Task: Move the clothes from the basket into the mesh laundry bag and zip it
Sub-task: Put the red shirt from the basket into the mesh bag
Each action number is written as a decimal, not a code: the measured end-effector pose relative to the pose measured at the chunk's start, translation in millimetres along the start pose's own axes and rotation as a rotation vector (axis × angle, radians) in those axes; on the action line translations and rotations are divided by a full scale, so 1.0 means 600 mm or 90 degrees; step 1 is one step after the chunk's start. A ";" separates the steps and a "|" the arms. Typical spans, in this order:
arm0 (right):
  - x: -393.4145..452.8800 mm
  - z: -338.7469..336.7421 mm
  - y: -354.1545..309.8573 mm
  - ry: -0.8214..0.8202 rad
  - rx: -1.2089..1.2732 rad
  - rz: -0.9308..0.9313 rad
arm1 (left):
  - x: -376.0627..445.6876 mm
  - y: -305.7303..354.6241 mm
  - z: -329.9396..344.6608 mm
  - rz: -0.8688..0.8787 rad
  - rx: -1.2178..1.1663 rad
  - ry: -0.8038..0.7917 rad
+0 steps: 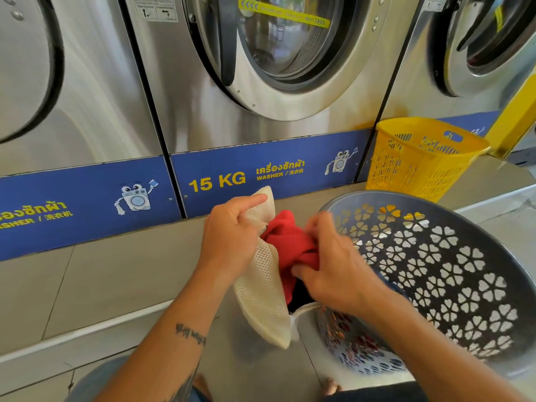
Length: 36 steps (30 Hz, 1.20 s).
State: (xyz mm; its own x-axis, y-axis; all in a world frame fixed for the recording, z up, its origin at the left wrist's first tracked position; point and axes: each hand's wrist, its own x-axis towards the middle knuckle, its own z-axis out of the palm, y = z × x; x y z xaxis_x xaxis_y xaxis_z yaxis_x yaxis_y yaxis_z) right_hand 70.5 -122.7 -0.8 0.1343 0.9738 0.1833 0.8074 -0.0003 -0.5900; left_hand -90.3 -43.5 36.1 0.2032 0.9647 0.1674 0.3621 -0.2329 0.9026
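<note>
Over the grey basket's (452,285) near-left rim, left hand (232,236) grips the mesh bag (261,300) open; right hand (333,271) clutches a red garment (290,245) at its mouth.

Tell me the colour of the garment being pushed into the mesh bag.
Red garment, clearest in the head view.

Both forearms reach forward from the bottom of the view, bare, and come close together. The left hand (232,236) is closed in a grip, its thumb lying along the top and pointing toward the right hand. A dark tattoo is on the left forearm, near the wrist. The right hand (333,271) is just beside the left, palm turned down, fingers curled and pinching, slightly blurred.
</note>
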 end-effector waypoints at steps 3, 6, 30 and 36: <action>-0.006 0.043 0.009 -0.264 -0.101 -0.085 | 0.000 0.000 -0.006 0.001 -0.017 -0.003; 0.002 0.030 0.022 -0.221 -0.050 -0.101 | 0.003 -0.002 -0.003 -0.006 -0.021 -0.007; 0.001 0.046 0.006 0.050 -0.042 -0.081 | -0.002 0.004 0.001 -0.006 -0.030 -0.006; 0.004 0.058 0.028 -0.173 -0.150 -0.214 | 0.005 -0.001 -0.002 -0.033 -0.012 0.004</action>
State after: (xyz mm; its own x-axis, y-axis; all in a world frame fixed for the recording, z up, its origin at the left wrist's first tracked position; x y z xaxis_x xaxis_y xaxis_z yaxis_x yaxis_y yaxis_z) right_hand 64.3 -112.5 -37.6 -0.2850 0.9530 0.1022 0.8929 0.3028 -0.3333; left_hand -91.1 -40.2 36.3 0.1783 0.9762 0.1232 0.3550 -0.1806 0.9172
